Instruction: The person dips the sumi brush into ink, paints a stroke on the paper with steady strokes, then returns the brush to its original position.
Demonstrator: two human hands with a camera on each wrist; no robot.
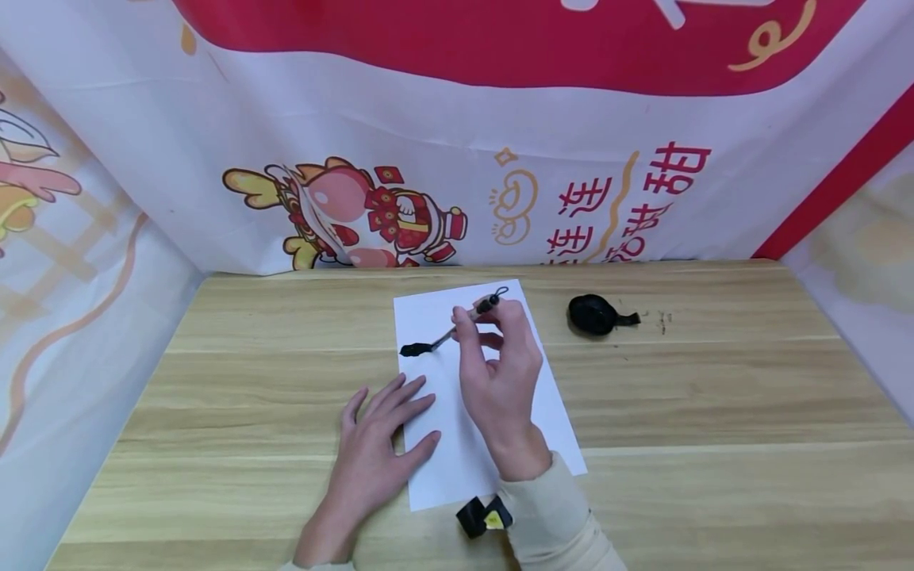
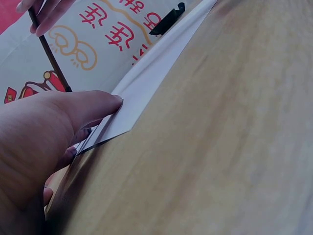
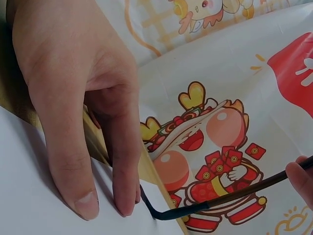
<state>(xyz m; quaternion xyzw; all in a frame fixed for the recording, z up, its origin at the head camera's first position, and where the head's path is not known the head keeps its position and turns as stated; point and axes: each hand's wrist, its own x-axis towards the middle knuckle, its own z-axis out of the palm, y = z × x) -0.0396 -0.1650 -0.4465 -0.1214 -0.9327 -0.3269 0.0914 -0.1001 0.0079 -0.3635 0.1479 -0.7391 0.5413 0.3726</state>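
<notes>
A writing brush (image 1: pixel 464 321) with a brown handle slants down to the left, its black head bent against a white sheet of paper (image 1: pixel 457 444) near the sheet's left edge. My right hand (image 1: pixel 503 381) pinches the handle high up, close to its black looped end. Spread over the lower left edge of the sheet, my left hand (image 1: pixel 378 448) rests with its fingers straight and the thumb (image 2: pixel 100 105) on the paper. In the right wrist view the left hand's fingers (image 3: pixel 73 171) hide the end of the brush head.
A black dish with a short handle (image 1: pixel 593 315) lies on the wooden table (image 1: pixel 714 381) right of the sheet, with small dark marks beside it. Near the sheet's bottom edge is a small black object with a yellow label (image 1: pixel 485 517), partly behind the right sleeve. Printed cloth (image 1: pixel 428 119) hangs behind.
</notes>
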